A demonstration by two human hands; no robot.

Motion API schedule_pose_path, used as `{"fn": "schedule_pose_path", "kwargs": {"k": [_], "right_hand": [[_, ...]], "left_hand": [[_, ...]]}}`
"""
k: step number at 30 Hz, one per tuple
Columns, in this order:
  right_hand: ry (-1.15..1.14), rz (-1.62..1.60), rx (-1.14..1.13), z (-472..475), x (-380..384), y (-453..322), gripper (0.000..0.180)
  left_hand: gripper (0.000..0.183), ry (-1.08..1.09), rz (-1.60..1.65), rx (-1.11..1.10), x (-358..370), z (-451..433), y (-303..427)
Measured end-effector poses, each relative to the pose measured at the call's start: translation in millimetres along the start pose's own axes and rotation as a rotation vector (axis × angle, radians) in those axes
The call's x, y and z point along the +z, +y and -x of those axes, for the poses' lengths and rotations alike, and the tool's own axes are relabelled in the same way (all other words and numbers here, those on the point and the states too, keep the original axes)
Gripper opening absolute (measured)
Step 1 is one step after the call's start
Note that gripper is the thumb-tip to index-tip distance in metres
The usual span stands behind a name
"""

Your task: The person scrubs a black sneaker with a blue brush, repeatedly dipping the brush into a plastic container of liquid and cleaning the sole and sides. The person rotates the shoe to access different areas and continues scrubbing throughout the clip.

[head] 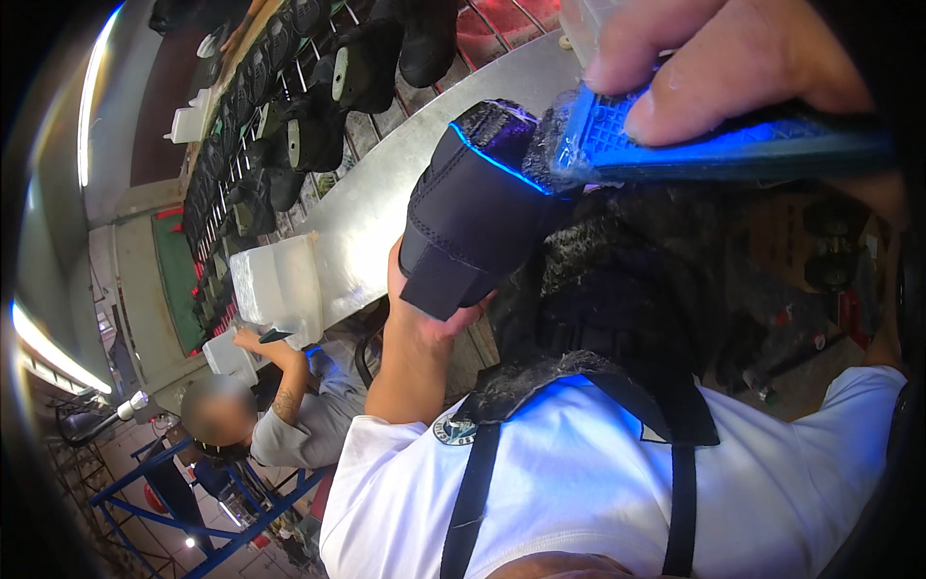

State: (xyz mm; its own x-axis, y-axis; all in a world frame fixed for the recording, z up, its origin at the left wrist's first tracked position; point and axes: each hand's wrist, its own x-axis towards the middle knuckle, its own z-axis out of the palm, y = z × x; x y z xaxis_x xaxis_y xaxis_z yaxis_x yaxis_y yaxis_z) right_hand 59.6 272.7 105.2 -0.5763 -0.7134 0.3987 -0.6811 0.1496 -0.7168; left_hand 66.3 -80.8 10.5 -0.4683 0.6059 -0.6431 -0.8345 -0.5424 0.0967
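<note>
My left hand point(427, 331) grips a black shoe upper point(474, 203) from below, with its strap hanging over the wrist side. A line along the upper's edge glows bright blue. Pinched between the fingers of my right hand point(731, 69) is a blue plastic brush point(673, 152), its grip crusted with residue. Its dark, matted bristles point(544, 145) are against or very close to the edge of the upper; the exact contact cannot be told. Below them, a dark apron point(608, 289) marked with dried whitish residue covers my lap.
A curved metal worktop point(365, 250) runs beyond the upper, with a translucent plastic container point(278, 279) at its near left end. Racks of black shoes point(318, 134) move along behind it or stand there. A co-worker point(311, 427) sits at left, holding a dark piece point(275, 336).
</note>
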Motion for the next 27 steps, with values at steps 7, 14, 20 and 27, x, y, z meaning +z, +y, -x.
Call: {"fn": "schedule_pose_path", "kwargs": {"k": [7, 14, 20, 27], "right_hand": [[-0.057, 0.003, -0.071, -11, -6, 6, 0.019], [-0.108, 0.016, -0.119, -16, -13, 12, 0.02], [-0.117, 0.029, -0.128, -13, -22, 5, 0.02], [-0.101, 0.011, -0.179, -16, -13, 15, 0.02]], "left_hand": [[0.049, -0.011, 0.102, -0.126, 3, 30, -27], [0.055, -0.095, 0.194, -0.214, 12, 32, -46], [0.054, -0.192, 0.277, -0.304, 12, 20, -50], [0.044, -0.312, 0.426, -0.349, 4, 14, -62]]}}
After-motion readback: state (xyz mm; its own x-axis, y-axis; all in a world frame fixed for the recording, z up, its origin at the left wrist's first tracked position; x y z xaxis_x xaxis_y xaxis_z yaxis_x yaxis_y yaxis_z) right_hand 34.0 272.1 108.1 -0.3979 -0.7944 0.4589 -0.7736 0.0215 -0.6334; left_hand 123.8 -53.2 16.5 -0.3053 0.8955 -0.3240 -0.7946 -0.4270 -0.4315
